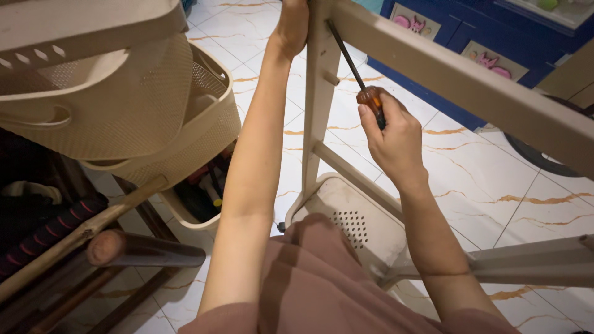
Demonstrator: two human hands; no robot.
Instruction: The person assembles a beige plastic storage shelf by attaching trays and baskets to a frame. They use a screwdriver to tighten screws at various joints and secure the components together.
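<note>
right hand [393, 139]: fingers wrapped round an amber-handled screwdriver [356, 77], shaft angled up against the beige plastic rack frame [458, 77]
left hand [292, 25]: grips the frame's upright post, far
beige baskets [124, 105]: left, stacked
floor [495, 185]: white marbled tiles

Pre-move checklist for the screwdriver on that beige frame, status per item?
1. Right hand gripping the screwdriver handle: ok.
2. Left hand bracing the top of the frame upright: ok.
3. Tip seated in a screw: cannot tell, the tip is hidden against the frame.
4. Shaft in line with the screw: cannot tell.
5. Stacked baskets apart from both arms: ok.
6. Frame base resting on the tiled floor: cannot tell, partly hidden by the lap.
</note>
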